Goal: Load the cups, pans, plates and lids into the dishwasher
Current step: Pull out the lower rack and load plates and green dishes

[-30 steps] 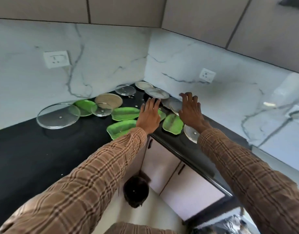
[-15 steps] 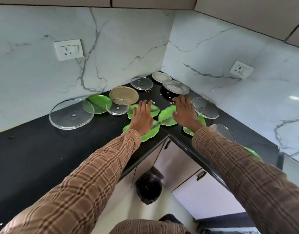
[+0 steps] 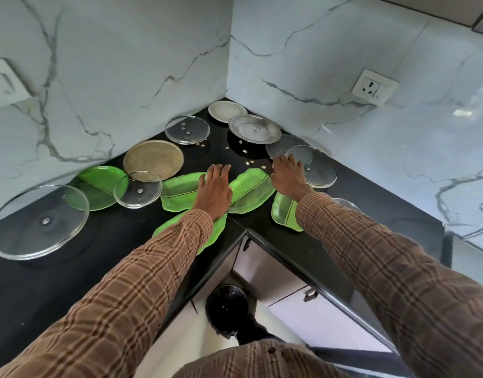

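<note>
Gathering stage, I'd say: both hands flat, fingers straight, left hand [image 3: 213, 189] over a green leaf plate [image 3: 180, 190] mid-frame, right hand [image 3: 288, 175] beside a glass lid [image 3: 315, 166]. Next comes gripping 1.

Clear glass lids [image 3: 39, 222], glossy green plastic plates [image 3: 250, 190], polished black counter [image 3: 343, 227]

Both arms wear long sleeves of brown checked cloth, tan ground crossed by darker brown and thin reddish lines; the left sleeve [image 3: 142, 276] and right sleeve [image 3: 393, 271] end in plain cuffs at the wrists, and the same checked cloth covers the chest [image 3: 259, 361]
</note>
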The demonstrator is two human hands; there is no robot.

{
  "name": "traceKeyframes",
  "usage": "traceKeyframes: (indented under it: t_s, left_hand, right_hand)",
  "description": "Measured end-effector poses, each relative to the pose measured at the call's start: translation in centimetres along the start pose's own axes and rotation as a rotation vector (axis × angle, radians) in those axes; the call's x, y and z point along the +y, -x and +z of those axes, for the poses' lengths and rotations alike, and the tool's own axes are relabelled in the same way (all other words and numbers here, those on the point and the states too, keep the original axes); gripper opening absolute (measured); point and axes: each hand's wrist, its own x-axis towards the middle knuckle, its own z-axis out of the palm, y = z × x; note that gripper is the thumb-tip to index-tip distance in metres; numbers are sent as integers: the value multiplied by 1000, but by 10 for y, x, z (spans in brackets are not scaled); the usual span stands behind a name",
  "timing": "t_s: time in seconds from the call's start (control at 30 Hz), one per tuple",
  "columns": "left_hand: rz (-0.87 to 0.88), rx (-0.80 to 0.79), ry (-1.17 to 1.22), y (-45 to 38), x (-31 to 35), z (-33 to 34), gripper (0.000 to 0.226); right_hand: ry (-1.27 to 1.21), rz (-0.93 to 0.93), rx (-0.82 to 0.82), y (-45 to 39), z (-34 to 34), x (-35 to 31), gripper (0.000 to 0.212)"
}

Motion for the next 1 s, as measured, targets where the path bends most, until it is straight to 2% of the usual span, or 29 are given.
traceKeyframes:
  t_s: [0.27, 0.53, 0.77, 0.9, 1.0]
  left_hand:
    - [-102, -25, -14, -92, 14, 49, 60]
    - [-247, -53, 84, -143, 36, 91, 58]
    - [-296, -86, 145, -158, 42, 125, 56]
    - [-285, -105, 153, -161, 47, 136, 55]
    - [-283, -100, 167, -165, 49, 139, 54]
  right_hand:
    - [33, 37, -79, -120, 53, 63, 44]
    - [164, 11, -151, -190, 101, 63, 49]
    - [308, 57, -240, -208, 110, 61, 44]
    - [328, 5, -255, -210, 106, 63, 39]
    - [359, -67, -247, -203, 103, 60, 43]
